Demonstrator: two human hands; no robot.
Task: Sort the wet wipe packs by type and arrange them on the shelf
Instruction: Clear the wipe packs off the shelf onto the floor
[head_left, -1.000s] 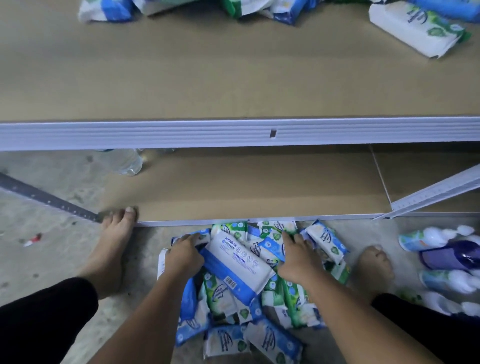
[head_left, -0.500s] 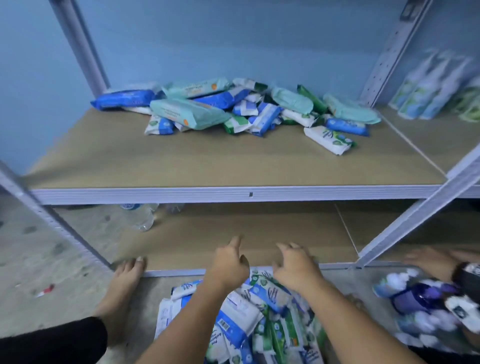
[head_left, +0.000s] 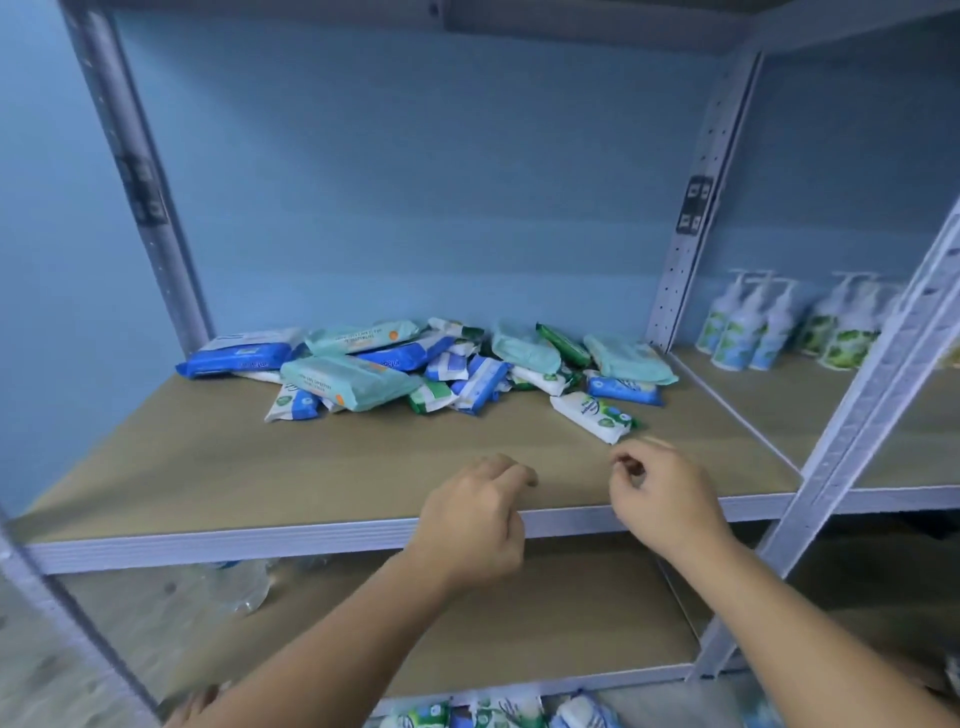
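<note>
Loosely curled, empty fingers of the left hand (head_left: 472, 519) and the right hand (head_left: 665, 499) hover over the front edge of the brown board shelf (head_left: 260, 467). At its back lies the heap of blue, teal and white plastic wipe packs (head_left: 395, 369), probably soft, light and slippery; grasp one across the middle.

Single head view, close, facing forward-down onto shelf (head_left: 311, 467).

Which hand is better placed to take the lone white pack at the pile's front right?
Right, I'd say. The right hand hovers empty just in front of the white pack, fingers loosely curled; the left hand, also empty, sits farther left over the shelf front.
</note>
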